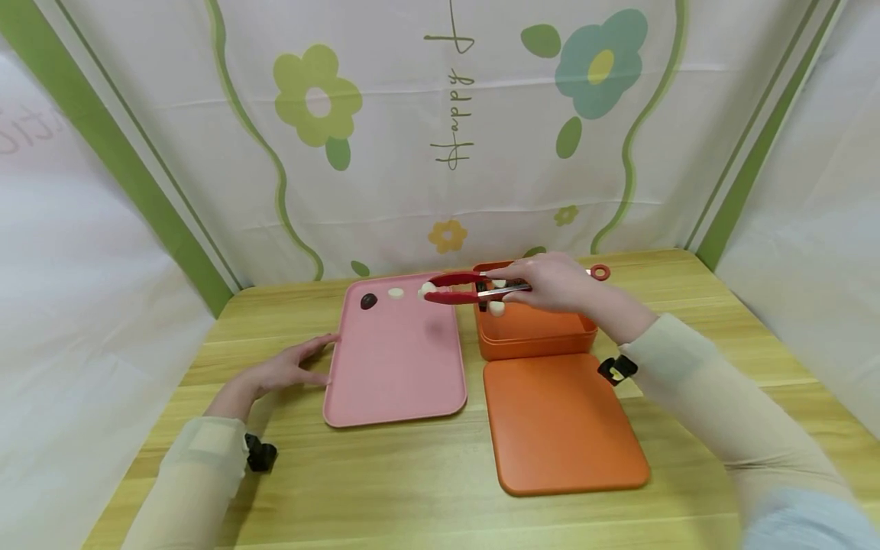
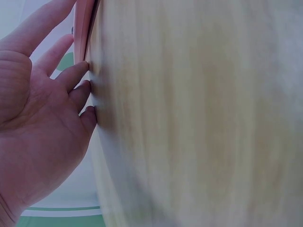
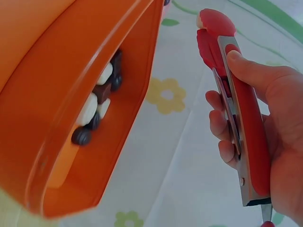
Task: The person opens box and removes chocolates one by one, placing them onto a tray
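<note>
My right hand (image 1: 553,283) grips red-and-silver tongs (image 3: 255,142), thumb along one arm and fingers curled round the other. Between the tong tips is a small white piece (image 1: 427,289), over the upper right of a pink tray (image 1: 395,359). On the tray's far end lie a dark brown piece (image 1: 368,301) and a flat white piece (image 1: 395,292). My left hand (image 1: 292,368) touches the tray's left rim, its fingers loosely extended. Behind the tongs stands an orange box (image 1: 539,347), holding several white and dark chocolate-like pieces (image 3: 87,109).
An orange lid (image 1: 567,424) lies flat on the wooden table (image 1: 385,485) in front of the box. A white curtain (image 1: 392,206) with printed flowers hangs behind the table, and white sheets close off both sides.
</note>
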### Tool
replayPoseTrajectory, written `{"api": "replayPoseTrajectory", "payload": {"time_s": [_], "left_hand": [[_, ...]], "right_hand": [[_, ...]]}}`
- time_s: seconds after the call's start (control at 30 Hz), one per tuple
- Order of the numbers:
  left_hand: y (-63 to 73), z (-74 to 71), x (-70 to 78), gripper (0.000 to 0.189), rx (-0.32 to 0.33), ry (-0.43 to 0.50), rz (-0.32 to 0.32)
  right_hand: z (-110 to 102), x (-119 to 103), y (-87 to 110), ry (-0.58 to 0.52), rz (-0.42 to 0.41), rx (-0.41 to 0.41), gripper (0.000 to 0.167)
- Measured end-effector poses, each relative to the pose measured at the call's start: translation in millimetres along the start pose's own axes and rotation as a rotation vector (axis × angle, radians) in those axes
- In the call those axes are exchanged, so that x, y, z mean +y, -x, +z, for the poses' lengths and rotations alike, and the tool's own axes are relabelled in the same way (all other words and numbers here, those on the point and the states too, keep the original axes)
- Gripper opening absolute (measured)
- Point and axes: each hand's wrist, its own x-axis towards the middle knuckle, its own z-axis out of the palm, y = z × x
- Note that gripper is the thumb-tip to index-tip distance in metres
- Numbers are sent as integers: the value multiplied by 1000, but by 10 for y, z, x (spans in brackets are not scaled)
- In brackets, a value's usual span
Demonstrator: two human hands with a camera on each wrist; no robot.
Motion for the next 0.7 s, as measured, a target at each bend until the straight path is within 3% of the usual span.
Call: {"api": "replayPoseTrajectory", "payload": {"time_s": [0.7], "left_hand": [[-6,-6,-4,87,8,-13,-12]], "right_hand": [[305,-460,-656,-4,-57,-62,50]]}}
